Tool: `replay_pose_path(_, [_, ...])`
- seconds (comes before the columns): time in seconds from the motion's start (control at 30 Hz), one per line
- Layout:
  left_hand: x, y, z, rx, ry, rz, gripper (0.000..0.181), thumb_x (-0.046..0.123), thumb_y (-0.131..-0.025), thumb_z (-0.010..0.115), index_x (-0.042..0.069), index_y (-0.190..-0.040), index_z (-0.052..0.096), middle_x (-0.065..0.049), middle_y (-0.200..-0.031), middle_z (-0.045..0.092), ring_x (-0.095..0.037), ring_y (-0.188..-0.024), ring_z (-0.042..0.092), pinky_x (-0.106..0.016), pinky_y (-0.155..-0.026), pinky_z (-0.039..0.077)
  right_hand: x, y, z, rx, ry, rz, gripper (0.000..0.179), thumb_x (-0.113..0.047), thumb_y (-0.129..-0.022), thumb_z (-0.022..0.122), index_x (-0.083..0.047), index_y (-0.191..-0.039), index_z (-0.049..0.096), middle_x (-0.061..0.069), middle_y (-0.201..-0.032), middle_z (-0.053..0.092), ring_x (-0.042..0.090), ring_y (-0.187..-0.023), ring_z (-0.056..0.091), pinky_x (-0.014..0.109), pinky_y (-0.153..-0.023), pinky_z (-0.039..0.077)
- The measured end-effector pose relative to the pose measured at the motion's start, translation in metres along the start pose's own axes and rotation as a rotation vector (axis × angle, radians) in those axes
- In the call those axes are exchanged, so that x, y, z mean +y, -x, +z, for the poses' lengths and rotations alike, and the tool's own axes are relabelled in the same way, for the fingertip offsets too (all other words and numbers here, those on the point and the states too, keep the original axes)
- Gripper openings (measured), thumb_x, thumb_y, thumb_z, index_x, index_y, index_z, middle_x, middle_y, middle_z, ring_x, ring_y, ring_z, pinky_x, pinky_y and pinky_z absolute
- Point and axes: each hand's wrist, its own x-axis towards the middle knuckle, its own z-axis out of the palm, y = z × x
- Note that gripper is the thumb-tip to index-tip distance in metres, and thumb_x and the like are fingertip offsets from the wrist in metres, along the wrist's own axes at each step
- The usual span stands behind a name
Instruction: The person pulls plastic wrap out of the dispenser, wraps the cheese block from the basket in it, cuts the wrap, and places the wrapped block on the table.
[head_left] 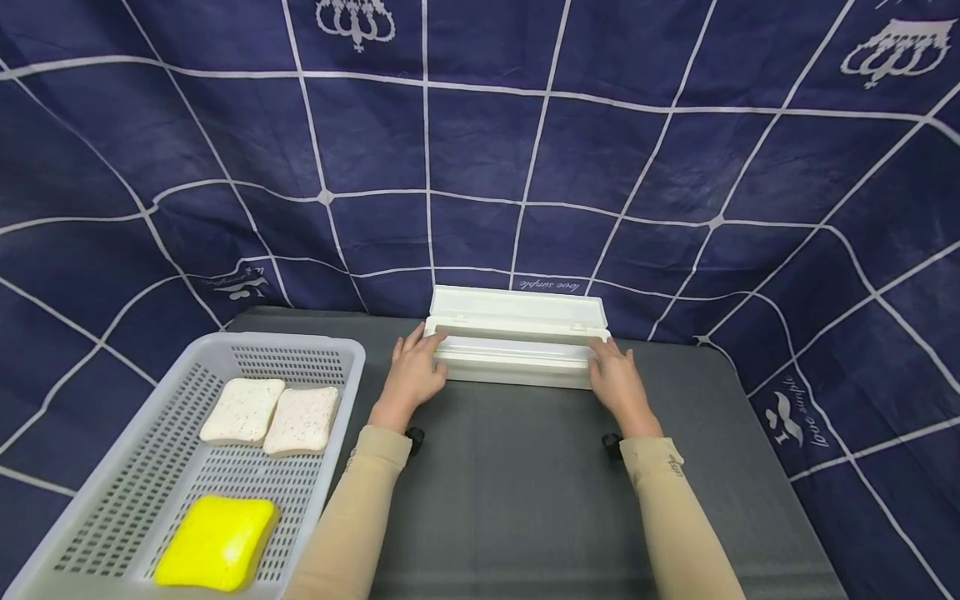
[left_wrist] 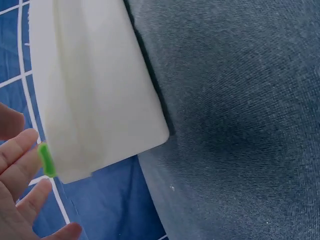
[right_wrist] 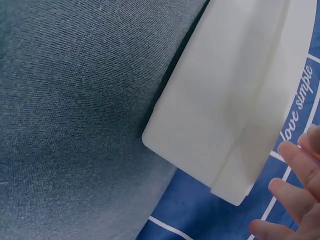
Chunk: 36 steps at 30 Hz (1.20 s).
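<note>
A long white box [head_left: 517,372] stands at the back of the dark grey table, its lid [head_left: 517,304] raised behind it. My left hand [head_left: 411,375] is at the box's left end, its fingers spread near the rim. At the right end is my right hand [head_left: 621,379], fingers also extended. In the left wrist view a small green piece [left_wrist: 46,160] sits between my fingertips and the white box's edge. The right wrist view has my fingers [right_wrist: 292,197] loosely spread beside the box. Whether either hand bears on the box is hard to tell.
On the left is a grey perforated basket [head_left: 351,400]. It holds two pale speckled bread-slice shapes [head_left: 243,411] [head_left: 302,421] and a yellow one [head_left: 217,542]. Blue cloth [head_left: 480,150] with white lines hangs behind the table [head_left: 517,492] and at its sides.
</note>
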Motion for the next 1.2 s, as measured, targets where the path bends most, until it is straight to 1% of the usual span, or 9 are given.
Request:
replay_pose_path(0.1, [-0.001,-0.002,0.002,-0.007,-0.020,-0.007,0.054,0.015,-0.091,0.051,0.011,-0.144,0.049,-0.010,-0.149,0.050,-0.028,-0.151,0.022,-0.060,-0.121,0.013,0.000,-0.004,0.003,-0.039,0.012,0.019,0.035,-0.001,-0.098,0.048,0.003,-0.132,0.057,0.025,-0.140,0.054,0.047,-0.139,0.037,0.073,-0.112,0.016])
replay_pose_path(0.23, [-0.002,-0.004,0.003,-0.034,-0.022,-0.011,0.054,0.016,-0.091,0.048,0.010,-0.145,0.048,-0.010,-0.150,0.049,-0.028,-0.151,0.020,-0.061,-0.121,0.010,0.003,-0.009,0.006,-0.092,0.039,0.065,0.037,-0.004,-0.101,0.042,0.001,-0.135,0.055,0.025,-0.143,0.051,0.048,-0.143,0.030,0.076,-0.111,0.010])
replay_pose_path(0.4, [-0.002,-0.007,0.004,-0.053,-0.023,-0.016,0.053,0.017,-0.092,0.045,0.011,-0.145,0.047,-0.010,-0.151,0.048,-0.029,-0.151,0.021,-0.062,-0.120,0.011,0.009,-0.016,0.008,-0.123,0.053,0.094,0.037,-0.011,-0.104,0.039,0.000,-0.136,0.054,0.025,-0.143,0.050,0.048,-0.143,0.029,0.078,-0.110,0.005])
replay_pose_path(0.5, [-0.003,-0.010,0.005,-0.058,-0.020,-0.022,0.053,0.017,-0.093,0.041,0.011,-0.146,0.047,-0.010,-0.151,0.047,-0.029,-0.151,0.021,-0.063,-0.120,0.012,0.011,-0.020,0.010,-0.108,0.053,0.089,0.036,-0.013,-0.104,0.040,0.000,-0.133,0.057,0.024,-0.140,0.054,0.048,-0.142,0.032,0.078,-0.110,0.006])
replay_pose_path(0.63, [-0.003,-0.013,0.005,-0.060,-0.010,-0.034,0.051,0.017,-0.095,0.036,0.012,-0.145,0.048,-0.009,-0.151,0.048,-0.029,-0.151,0.022,-0.063,-0.120,0.012,0.012,-0.025,0.012,-0.061,0.055,0.072,0.033,-0.013,-0.101,0.047,0.001,-0.126,0.063,0.023,-0.133,0.059,0.046,-0.139,0.039,0.079,-0.109,0.009])
replay_pose_path(0.77, [-0.003,-0.015,0.005,-0.070,-0.003,-0.042,0.049,0.017,-0.097,0.035,0.013,-0.144,0.049,-0.009,-0.150,0.049,-0.028,-0.151,0.022,-0.063,-0.120,0.011,0.014,-0.027,0.014,-0.024,0.060,0.077,0.027,-0.013,-0.098,0.054,-0.001,-0.119,0.069,0.024,-0.128,0.063,0.044,-0.135,0.045,0.078,-0.110,0.010])
replay_pose_path(0.87, [-0.003,-0.017,0.006,-0.082,-0.010,-0.048,0.050,0.018,-0.097,0.035,0.014,-0.145,0.049,-0.008,-0.151,0.048,-0.029,-0.151,0.022,-0.064,-0.119,0.010,0.015,-0.029,0.014,-0.008,0.055,0.072,0.024,-0.010,-0.096,0.057,-0.002,-0.115,0.071,0.023,-0.126,0.064,0.042,-0.132,0.049,0.076,-0.111,0.011])
replay_pose_path(1.03, [-0.003,-0.021,0.007,-0.088,0.002,-0.073,0.049,0.017,-0.097,0.034,0.015,-0.144,0.049,-0.007,-0.152,0.047,-0.028,-0.151,0.021,-0.063,-0.120,0.011,0.013,-0.033,0.014,0.001,0.066,0.060,0.022,-0.005,-0.094,0.058,-0.001,-0.110,0.073,0.021,-0.120,0.067,0.042,-0.127,0.050,0.075,-0.112,0.013])
replay_pose_path(1.2, [-0.004,-0.026,0.008,-0.062,0.015,-0.079,0.044,0.020,-0.100,0.037,0.013,-0.141,0.052,-0.007,-0.148,0.051,-0.029,-0.149,0.025,-0.062,-0.119,0.014,0.012,-0.034,0.015,0.022,0.075,0.076,0.019,-0.007,-0.093,0.064,-0.002,-0.109,0.074,0.019,-0.118,0.069,0.040,-0.125,0.050,0.073,-0.113,0.014])
